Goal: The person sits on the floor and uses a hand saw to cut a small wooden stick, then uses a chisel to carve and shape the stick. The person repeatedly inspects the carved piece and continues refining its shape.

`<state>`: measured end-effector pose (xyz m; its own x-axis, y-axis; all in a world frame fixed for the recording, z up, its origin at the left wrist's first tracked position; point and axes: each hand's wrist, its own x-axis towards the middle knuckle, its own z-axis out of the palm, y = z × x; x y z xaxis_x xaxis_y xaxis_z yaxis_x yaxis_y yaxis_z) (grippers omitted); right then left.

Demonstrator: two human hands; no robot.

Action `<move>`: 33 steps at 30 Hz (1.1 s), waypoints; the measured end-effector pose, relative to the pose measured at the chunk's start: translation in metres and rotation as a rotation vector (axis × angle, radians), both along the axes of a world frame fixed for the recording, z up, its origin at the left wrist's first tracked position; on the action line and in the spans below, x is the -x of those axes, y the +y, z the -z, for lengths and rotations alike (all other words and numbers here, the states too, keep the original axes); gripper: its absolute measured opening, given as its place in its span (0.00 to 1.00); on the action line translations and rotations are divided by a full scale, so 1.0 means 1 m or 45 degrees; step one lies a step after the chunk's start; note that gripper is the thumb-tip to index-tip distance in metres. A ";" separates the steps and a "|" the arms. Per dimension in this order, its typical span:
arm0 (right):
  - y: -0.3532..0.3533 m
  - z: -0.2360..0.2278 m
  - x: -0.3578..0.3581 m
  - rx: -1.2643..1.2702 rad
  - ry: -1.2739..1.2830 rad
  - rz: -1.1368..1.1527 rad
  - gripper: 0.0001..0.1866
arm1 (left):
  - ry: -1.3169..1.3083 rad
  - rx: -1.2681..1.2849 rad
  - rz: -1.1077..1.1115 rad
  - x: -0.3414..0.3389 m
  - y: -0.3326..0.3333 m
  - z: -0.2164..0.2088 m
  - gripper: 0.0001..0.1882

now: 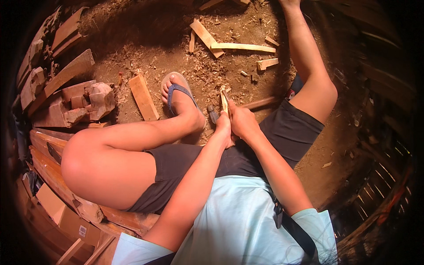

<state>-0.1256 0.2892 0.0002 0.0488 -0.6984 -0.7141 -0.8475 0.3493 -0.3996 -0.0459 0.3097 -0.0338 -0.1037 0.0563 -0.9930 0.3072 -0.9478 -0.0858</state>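
Observation:
Between my legs, my left hand (224,126) is closed around the lower end of a pale strip of wood (224,102), which points away from me. Right beside it, my right hand (244,121) is wrapped around what looks like a knife (227,94). Its narrow blade lies against the strip's upper part, while its handle is hidden in my fist. Just left of my hands, a dark metal tool head (213,114) rests on the ground. A brown wooden bar (261,103) lies to the right; whether the two join behind my hands I cannot tell.
Wood shavings cover the dirt floor (145,51). Beyond my hands lie a board (206,37), a long pale strip (247,47) and a short block (267,64). Another board (144,97) is near my sandalled foot (180,95). Rough timber (84,104) and a cardboard box (78,226) are at left.

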 end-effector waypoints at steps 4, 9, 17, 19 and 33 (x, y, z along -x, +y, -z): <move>-0.004 0.008 0.007 0.035 -0.039 0.042 0.28 | 0.077 0.004 0.088 -0.002 0.006 0.013 0.29; 0.006 0.005 0.005 0.010 -0.021 0.024 0.26 | 0.016 0.015 -0.025 0.004 0.006 0.005 0.27; 0.000 0.008 0.003 0.003 -0.022 0.003 0.27 | 0.030 -0.031 -0.073 0.004 -0.004 -0.007 0.28; -0.002 0.021 -0.001 0.044 -0.013 -0.020 0.28 | 0.013 0.000 -0.027 0.001 0.001 0.002 0.28; -0.021 0.016 0.031 0.144 -0.498 0.394 0.26 | 0.656 0.206 -0.616 -0.011 -0.014 -0.113 0.25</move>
<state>-0.1570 0.2684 -0.0158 0.0759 -0.7943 -0.6027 -0.4911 0.4963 -0.7159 -0.0352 0.2957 0.0794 -0.5366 -0.2579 -0.8035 0.6537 -0.7291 -0.2026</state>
